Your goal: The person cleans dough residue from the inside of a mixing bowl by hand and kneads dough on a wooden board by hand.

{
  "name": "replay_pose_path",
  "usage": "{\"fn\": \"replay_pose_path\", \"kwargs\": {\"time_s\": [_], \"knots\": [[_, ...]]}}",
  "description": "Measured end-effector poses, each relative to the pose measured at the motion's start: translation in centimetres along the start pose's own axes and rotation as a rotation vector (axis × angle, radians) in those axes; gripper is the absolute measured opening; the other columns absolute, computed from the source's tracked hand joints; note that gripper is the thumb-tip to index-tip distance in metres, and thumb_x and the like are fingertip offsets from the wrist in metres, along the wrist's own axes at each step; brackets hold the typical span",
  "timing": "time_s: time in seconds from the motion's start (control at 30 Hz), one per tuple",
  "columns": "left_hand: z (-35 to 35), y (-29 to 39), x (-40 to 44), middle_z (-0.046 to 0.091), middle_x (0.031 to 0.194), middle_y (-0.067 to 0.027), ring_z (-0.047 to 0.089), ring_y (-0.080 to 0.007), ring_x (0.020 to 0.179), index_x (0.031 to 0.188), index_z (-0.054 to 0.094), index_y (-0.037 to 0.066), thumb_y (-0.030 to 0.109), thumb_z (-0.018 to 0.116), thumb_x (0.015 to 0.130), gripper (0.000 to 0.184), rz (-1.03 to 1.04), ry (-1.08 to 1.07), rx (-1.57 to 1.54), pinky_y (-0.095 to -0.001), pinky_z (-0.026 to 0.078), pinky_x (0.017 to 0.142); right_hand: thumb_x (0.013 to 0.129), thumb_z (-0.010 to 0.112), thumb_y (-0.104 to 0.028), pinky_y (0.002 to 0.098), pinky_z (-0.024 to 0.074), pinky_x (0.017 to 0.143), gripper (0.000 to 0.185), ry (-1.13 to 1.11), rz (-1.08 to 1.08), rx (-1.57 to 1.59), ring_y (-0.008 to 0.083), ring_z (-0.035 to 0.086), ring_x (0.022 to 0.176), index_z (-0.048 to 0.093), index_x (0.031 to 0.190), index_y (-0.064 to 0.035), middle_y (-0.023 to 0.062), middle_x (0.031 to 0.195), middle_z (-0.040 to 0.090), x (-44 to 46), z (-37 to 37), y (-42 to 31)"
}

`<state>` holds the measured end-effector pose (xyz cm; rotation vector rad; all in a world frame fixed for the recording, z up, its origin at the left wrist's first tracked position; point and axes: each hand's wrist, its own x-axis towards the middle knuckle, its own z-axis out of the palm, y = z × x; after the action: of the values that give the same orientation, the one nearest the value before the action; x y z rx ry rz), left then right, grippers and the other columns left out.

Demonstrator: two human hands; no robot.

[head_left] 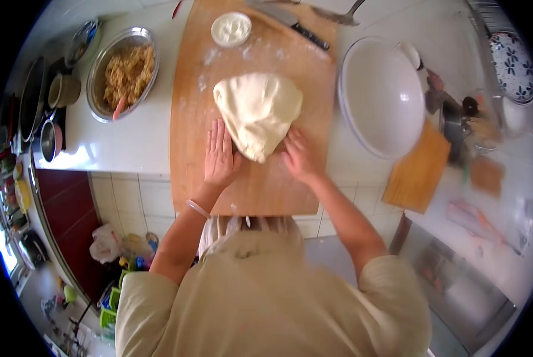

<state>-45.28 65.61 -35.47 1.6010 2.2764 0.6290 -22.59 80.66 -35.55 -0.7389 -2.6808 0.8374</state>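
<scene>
A large lump of pale dough (259,110) lies on a wooden board (248,199), its surface folded and narrowing to a point on the side facing me. My left hand (220,157) rests beside its lower left edge, fingers stretched out flat, with a bangle on the wrist. At the lower right edge of the dough is my right hand (302,156), its fingers extended against or just beside the dough. Neither hand grips anything. Traces of white flour dust the board above the dough.
On the board's far side are a small bowl of white powder (231,29) and a knife (290,22). A metal bowl of filling (129,74) stands left. To the right are a large white bowl (382,98), a ladle (341,14) and a smaller wooden board (418,169).
</scene>
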Motion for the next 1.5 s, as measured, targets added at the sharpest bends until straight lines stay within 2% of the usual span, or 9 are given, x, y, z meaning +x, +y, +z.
{"fn": "replay_pose_path", "kwargs": {"time_s": [0.13,0.23,0.43,0.7,0.8,1.0,1.1,1.23,1.5], "knots": [[-1.9,-0.1,-9.3,0.032,0.152,-0.0269,0.026,-0.0435,0.144,0.145,0.035,-0.002,0.012,0.066,0.076,0.078,0.111,0.004,-0.099,-0.0520,0.019,0.120,0.089,0.061,-0.018,0.0578,0.0215,0.116,0.051,0.229,0.333,-0.335,0.0432,0.036,0.139,0.050,0.135,0.0020,0.0225,0.147,0.043,-2.6,-1.7,0.0],[-0.5,3.3,-11.1,0.036,0.154,-0.0159,0.025,-0.0324,0.148,0.146,0.042,0.009,0.038,0.066,0.087,0.071,0.558,-0.633,-0.109,-0.0479,0.012,0.122,0.092,0.057,-0.017,0.0563,0.0224,0.116,0.044,0.088,0.238,-0.354,0.0431,0.037,0.138,0.053,0.131,0.0024,0.0241,0.147,0.043,-1.7,1.2,-3.7],[2.5,2.8,-2.0,0.028,0.160,-0.0069,0.022,-0.0242,0.149,0.154,0.029,0.013,0.043,0.059,0.093,0.075,0.679,-0.572,0.014,-0.0412,0.013,0.122,0.086,0.063,-0.013,0.0550,0.0268,0.114,0.036,0.273,0.157,0.121,0.0396,0.039,0.138,0.062,0.120,-0.0042,0.0197,0.143,0.049,-5.0,1.7,-5.3],[-4.2,-4.4,-3.9,0.037,0.156,-0.0046,0.038,-0.0260,0.140,0.149,0.040,0.013,0.034,0.066,0.087,0.070,0.925,-0.628,-0.035,-0.0441,0.031,0.114,0.088,0.059,-0.018,0.0516,0.0286,0.113,0.039,-0.287,-0.509,-0.228,0.0239,0.044,0.136,0.064,0.127,-0.0186,0.0050,0.140,0.055,-6.4,-1.1,-3.0],[-5.2,-4.5,1.4,0.058,0.119,-0.0075,0.053,-0.0285,0.116,0.118,0.064,0.011,0.022,0.071,0.081,0.039,0.699,-0.185,-0.010,-0.0452,0.043,0.097,0.092,0.057,-0.016,0.0419,0.0488,0.089,0.023,0.265,-0.123,-0.075,0.0288,0.060,0.113,0.067,0.112,-0.0108,0.0086,0.117,0.066,0.0,-2.0,1.0],[-9.1,2.3,16.7,0.059,0.103,-0.0143,0.058,-0.0312,0.099,0.099,0.064,0.006,0.022,0.062,0.091,0.018,0.306,0.370,-0.153,-0.0429,0.045,0.087,0.089,0.065,-0.022,0.0417,0.0498,0.085,0.026,0.022,0.490,0.356,0.0374,0.061,0.100,0.066,0.106,-0.0015,0.0162,0.108,0.068,17.9,-4.1,2.1],[-5.3,3.0,21.7,0.064,0.113,-0.0167,0.062,-0.0356,0.104,0.111,0.065,0.009,0.032,0.055,0.095,0.030,0.026,0.248,-0.548,-0.0451,0.044,0.093,0.087,0.067,-0.020,0.0431,0.0479,0.090,0.026,0.228,0.263,0.168,0.0364,0.062,0.102,0.067,0.107,-0.0039,0.0155,0.108,0.068,15.0,-3.2,-1.9],[-6.6,7.5,15.6,0.067,0.113,-0.0203,0.063,-0.0349,0.106,0.113,0.066,0.005,0.033,0.047,0.098,0.037,-0.105,-0.388,-0.004,-0.0439,0.047,0.091,0.085,0.067,-0.014,0.0426,0.0428,0.100,0.032,0.246,0.047,0.358,0.0355,0.056,0.116,0.064,0.116,-0.0052,0.0144,0.120,0.063,6.6,-5.1,-6.0],[-1.1,7.8,-1.5,0.055,0.137,-0.0148,0.048,-0.0367,0.129,0.123,0.061,0.011,0.028,0.048,0.095,0.036,0.063,0.286,0.039,-0.0538,0.025,0.112,0.094,0.046,-0.024,0.0538,0.0257,0.111,0.039,0.295,0.139,0.037,0.0371,0.048,0.128,0.061,0.124,-0.0040,0.0171,0.134,0.057,4.0,-0.7,-11.5]]}}
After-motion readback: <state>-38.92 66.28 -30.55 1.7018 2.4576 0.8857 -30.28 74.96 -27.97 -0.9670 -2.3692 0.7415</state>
